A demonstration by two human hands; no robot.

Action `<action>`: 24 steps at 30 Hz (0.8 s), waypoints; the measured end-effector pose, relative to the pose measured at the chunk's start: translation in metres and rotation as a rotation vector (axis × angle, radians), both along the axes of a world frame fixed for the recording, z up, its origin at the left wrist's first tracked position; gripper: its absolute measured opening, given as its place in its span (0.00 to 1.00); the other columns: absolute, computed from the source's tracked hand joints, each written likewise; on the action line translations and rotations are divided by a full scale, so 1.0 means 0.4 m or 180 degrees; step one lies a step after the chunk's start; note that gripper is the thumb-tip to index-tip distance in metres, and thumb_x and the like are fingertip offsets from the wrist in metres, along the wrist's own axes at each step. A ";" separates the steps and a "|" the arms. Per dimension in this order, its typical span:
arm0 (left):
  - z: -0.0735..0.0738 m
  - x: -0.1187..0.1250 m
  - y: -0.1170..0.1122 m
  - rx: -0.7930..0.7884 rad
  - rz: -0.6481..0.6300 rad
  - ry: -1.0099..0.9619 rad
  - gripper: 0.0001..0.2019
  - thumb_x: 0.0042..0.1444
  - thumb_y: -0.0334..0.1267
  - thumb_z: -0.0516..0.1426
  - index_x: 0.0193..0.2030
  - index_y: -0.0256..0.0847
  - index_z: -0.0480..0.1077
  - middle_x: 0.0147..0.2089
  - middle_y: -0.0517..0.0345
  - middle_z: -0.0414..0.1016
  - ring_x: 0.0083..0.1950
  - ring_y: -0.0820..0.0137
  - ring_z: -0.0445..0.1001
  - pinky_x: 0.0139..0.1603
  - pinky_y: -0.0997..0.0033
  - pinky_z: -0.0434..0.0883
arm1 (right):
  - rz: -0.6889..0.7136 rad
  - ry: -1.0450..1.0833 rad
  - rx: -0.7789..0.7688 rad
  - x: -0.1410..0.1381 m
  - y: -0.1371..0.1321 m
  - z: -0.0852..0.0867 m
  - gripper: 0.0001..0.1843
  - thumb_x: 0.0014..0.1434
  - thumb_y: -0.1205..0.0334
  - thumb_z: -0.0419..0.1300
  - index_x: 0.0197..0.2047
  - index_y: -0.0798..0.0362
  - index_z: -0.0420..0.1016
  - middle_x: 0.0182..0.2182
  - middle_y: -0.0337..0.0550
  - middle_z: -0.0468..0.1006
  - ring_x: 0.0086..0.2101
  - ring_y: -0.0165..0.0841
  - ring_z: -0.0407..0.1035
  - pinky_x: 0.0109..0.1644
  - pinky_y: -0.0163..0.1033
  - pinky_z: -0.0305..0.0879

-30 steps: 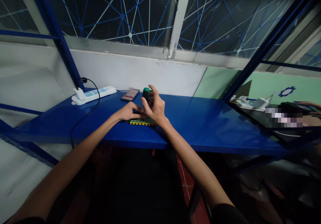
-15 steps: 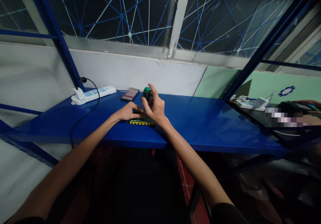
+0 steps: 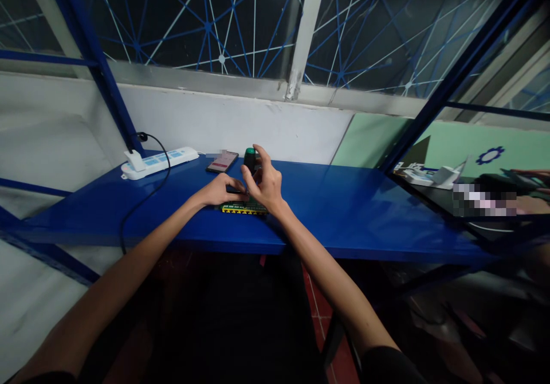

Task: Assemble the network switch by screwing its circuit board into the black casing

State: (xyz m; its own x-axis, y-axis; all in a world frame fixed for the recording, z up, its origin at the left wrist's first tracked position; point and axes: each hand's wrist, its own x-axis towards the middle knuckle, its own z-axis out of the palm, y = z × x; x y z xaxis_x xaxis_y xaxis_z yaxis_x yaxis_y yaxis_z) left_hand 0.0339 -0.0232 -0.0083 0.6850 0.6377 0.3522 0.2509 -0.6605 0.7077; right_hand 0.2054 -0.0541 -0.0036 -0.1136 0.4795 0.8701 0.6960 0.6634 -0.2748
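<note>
A green circuit board (image 3: 242, 207) with a yellow edge lies on the blue table (image 3: 344, 212), near its front edge. My left hand (image 3: 221, 191) rests on the board's left part, fingers curled down on it. My right hand (image 3: 263, 181) is over the board's right part, thumb and fingers pinched on a screwdriver with a green and black handle (image 3: 250, 159) that stands upright over the board.
A white power strip (image 3: 158, 162) with a plug and black cable lies at the back left. A phone (image 3: 222, 161) lies behind the board. On the right, another workbench holds a laptop (image 3: 447, 176), with another person's hand (image 3: 530, 203) there.
Almost nothing has moved; my right hand's fingers shifted slightly on the screwdriver handle, and the other person's hand at the right moved a little.
</note>
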 end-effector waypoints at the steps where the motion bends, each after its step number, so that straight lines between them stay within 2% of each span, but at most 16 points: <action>1: 0.000 -0.001 0.001 0.0009 -0.0023 -0.0005 0.09 0.50 0.40 0.65 0.33 0.36 0.79 0.36 0.51 0.82 0.40 0.63 0.79 0.46 0.64 0.73 | -0.0002 -0.0002 -0.0009 0.000 0.000 0.000 0.30 0.67 0.51 0.48 0.69 0.50 0.48 0.43 0.46 0.78 0.23 0.27 0.68 0.28 0.38 0.65; 7: 0.001 -0.004 0.001 0.0022 -0.0160 0.0125 0.09 0.52 0.41 0.64 0.35 0.36 0.80 0.37 0.51 0.82 0.41 0.63 0.79 0.48 0.61 0.73 | -0.0050 -0.0024 0.0033 0.000 0.001 -0.004 0.30 0.68 0.51 0.47 0.69 0.49 0.46 0.40 0.45 0.78 0.24 0.28 0.70 0.29 0.38 0.67; 15: -0.002 -0.003 0.002 -0.0104 0.0083 0.0092 0.12 0.49 0.43 0.66 0.35 0.35 0.80 0.36 0.49 0.82 0.40 0.61 0.79 0.48 0.59 0.73 | -0.0079 -0.0020 0.0042 0.000 -0.001 -0.001 0.32 0.67 0.50 0.48 0.69 0.50 0.45 0.43 0.47 0.78 0.23 0.27 0.69 0.28 0.38 0.66; 24: 0.007 -0.004 -0.001 0.0002 -0.0084 0.0143 0.10 0.52 0.42 0.64 0.36 0.37 0.80 0.36 0.52 0.82 0.40 0.64 0.79 0.48 0.61 0.72 | 0.0009 0.0029 0.0045 0.002 0.000 0.001 0.29 0.68 0.53 0.46 0.69 0.50 0.47 0.41 0.45 0.78 0.22 0.26 0.68 0.28 0.37 0.66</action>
